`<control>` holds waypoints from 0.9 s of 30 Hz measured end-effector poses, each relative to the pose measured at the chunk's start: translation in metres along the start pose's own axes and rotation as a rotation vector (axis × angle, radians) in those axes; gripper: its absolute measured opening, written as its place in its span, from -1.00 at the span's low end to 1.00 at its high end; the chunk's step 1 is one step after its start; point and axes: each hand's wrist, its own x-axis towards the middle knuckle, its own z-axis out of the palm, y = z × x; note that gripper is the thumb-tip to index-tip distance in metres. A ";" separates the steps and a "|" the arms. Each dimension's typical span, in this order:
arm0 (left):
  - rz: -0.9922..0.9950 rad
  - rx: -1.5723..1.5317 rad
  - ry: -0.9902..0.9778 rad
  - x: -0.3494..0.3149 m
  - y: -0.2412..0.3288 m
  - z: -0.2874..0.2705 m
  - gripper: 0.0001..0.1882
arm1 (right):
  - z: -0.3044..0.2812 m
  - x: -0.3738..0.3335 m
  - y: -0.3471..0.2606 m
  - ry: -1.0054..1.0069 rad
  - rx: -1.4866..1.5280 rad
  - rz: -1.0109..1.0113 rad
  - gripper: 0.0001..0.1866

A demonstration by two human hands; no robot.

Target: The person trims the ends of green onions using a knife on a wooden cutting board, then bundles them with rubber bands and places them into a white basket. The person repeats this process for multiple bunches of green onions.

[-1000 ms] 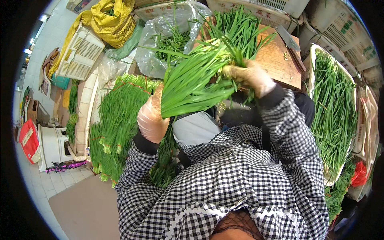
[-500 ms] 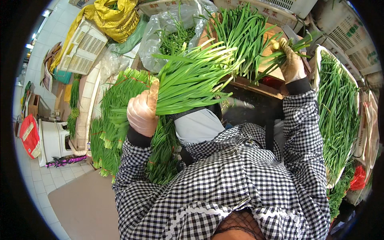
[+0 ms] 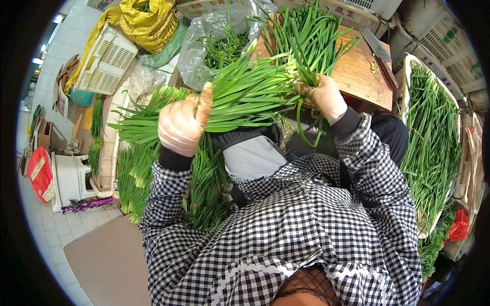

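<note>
A thick bunch of green garlic chives (image 3: pixel 250 99) lies across my left hand (image 3: pixel 179 126), whose fingers are closed round it with the thumb pointing up. The bunch's pale ends point right and its leaf tips hang out on the left. At those pale ends my right hand (image 3: pixel 322 97) is closed on a few chive stalks (image 3: pixel 306 133), some hanging below it and others rising above. Just beyond, a loose heap of chives (image 3: pixel 312 38) rests on a wooden board (image 3: pixel 360 71). Tape or a light wrap covers part of my left hand.
A cleaver (image 3: pixel 376 47) lies at the board's right edge. Tied chive bundles (image 3: pixel 204 191) stand beneath my left arm. At right is a crate of chives (image 3: pixel 431 148); a clear plastic bag (image 3: pixel 196 51) of greens and a yellow sack (image 3: pixel 150 25) sit at the back left.
My right hand has come left and nearer from above the board to the pale ends of the bunch, bringing stalks with it. The bunch has shifted left in my left hand.
</note>
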 end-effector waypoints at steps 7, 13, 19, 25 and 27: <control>-0.039 0.085 0.092 -0.027 -0.034 -0.014 -0.58 | -0.126 0.012 0.018 0.319 -0.201 -0.346 -0.77; 0.048 0.095 0.132 -0.013 -0.035 -0.022 -0.62 | -0.039 -0.027 -0.079 -0.006 -0.032 -0.240 -0.76; 0.104 0.012 0.104 0.013 -0.024 -0.021 -0.55 | 0.046 -0.034 -0.080 -0.232 -0.368 -0.982 -0.66; 0.043 -0.082 0.108 0.006 -0.026 -0.017 -0.54 | 0.001 -0.042 -0.074 -0.084 0.482 -0.193 -0.73; 0.004 -0.104 0.107 -0.002 -0.023 -0.012 -0.55 | -0.006 -0.041 -0.063 -0.040 0.632 -0.174 -0.70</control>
